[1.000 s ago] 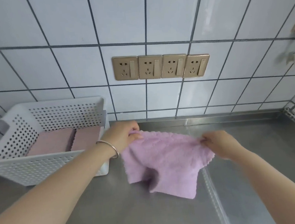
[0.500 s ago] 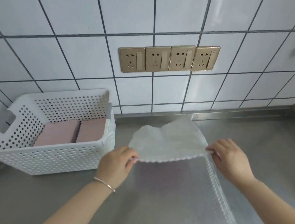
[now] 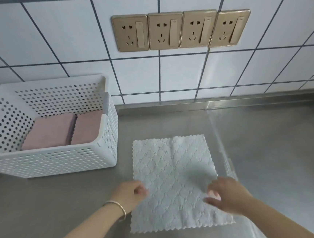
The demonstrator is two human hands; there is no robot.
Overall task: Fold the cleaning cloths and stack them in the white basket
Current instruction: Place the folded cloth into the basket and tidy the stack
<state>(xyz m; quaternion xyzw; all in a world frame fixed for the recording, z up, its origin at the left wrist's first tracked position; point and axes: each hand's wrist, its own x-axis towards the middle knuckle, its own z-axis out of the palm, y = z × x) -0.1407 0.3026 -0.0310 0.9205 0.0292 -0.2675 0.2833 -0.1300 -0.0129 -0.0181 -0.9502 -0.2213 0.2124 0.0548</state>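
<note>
The cloth lies spread flat and square on the bench, pale patterned side up, its zigzag edges all showing. Laid out like this it gives clean edges to line up, so the step in hand looks like smoothing before the first fold.

The left hand sits at the cloth's 9 o'clock edge, toward the near corner, fingers curled in; it touches the edge, but whether it pinches the fabric or only rests there I cannot tell. The right hand lies on top of the cloth toward 4 o'clock, fingers loosely bent and pointing left, and seems to press the fabric down, not to grip it. Placed on both sides, the hands probably keep the light cloth from sliding on the smooth steel.

At 10 o'clock from the cloth, near but apart, stands the white basket, its perforated wall facing the person. Inside it two folded pink cloths lie side by side and touching, flat on the bottom. They set the size this one should be folded to, and leave room on top for stacking.

Beyond the bench, at 12 o'clock, the tiled wall carries a row of four gold sockets.
</note>
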